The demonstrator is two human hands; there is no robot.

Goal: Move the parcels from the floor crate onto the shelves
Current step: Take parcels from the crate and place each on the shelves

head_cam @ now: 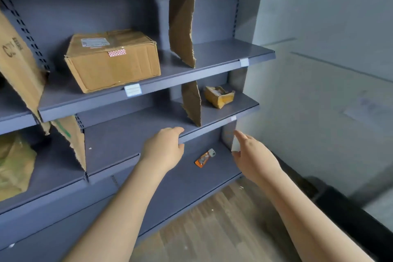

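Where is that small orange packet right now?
In the head view, the small orange plastic packet lies on the grey bottom shelf, right of centre, between the person's left hand and right hand.

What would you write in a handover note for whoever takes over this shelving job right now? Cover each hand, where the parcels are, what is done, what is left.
Left hand: grips the front shelf edge, no parcel.
Right hand: open, empty, beside the shelf end.
Shelved: cardboard box on the upper shelf, small yellow parcel one shelf down, right of the divider, orange packet on the lowest shelf.
To do: crate out of sight; check it, shelve the rest.
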